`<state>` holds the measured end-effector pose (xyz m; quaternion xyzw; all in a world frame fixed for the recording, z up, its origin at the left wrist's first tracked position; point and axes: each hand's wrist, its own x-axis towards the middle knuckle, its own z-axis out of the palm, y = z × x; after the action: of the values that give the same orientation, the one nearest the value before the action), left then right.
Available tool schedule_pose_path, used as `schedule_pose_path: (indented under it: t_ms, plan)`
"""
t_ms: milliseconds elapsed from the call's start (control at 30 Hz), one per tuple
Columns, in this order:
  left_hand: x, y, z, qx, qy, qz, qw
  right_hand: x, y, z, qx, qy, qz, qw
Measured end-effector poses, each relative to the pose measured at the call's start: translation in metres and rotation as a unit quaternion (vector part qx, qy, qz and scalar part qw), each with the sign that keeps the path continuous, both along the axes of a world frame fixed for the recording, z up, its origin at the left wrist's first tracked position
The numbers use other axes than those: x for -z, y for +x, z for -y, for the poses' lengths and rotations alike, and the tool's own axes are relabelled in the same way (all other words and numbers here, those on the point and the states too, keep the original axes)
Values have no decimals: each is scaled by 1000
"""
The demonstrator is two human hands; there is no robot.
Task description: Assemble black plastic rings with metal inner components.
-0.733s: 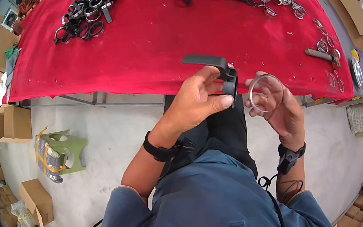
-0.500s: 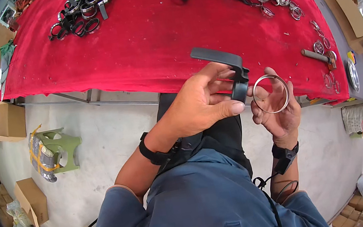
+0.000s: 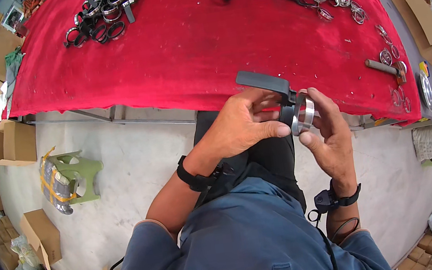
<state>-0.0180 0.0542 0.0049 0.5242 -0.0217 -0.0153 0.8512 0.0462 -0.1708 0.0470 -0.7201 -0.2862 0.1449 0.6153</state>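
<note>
Starting at your left: there's a heap of black and silver rings [image 3: 111,11] at the far side of the red cloth [image 3: 182,56], well away from your hands. Your left hand [image 3: 237,129] is closed around a black handled ring [image 3: 283,91], thumb along the near side, handle sticking out to the left above your knuckles. Right up against its open face, just off the table edge, is the metal ring [image 3: 309,112], and your right hand [image 3: 333,142] has that pinched between thumb and fingers, palm half open. Can't tell if the rims overlap or only touch. My worry: the metal one looks a bit tilted, so pushing off-square could jam it or nick the black rim. Also, that pinch looks light, so a slip likely means it hits the floor. Hammer [image 3: 380,65] on the right looks clear of your elbow, imo.
</note>
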Motion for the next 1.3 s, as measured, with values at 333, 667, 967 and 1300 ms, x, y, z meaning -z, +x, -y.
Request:
schedule_pose_path:
  t_ms: [333, 667, 967, 1300]
  plan:
    - [-6, -5, -3, -2, -7, 42, 999, -2, 0, -15, -14, -20, 120, 992]
    - [-10, -2, -2, -3, -13, 61, 998, 3, -2, -16, -13, 25, 151, 988]
    - [0, 2, 1, 79, -70, 37, 994, 4, -17, -24, 61, 39, 177, 982]
    - [-4, -5, 12, -59, 43, 33, 997, 7, -16, -37, 111, -16, 158, 981]
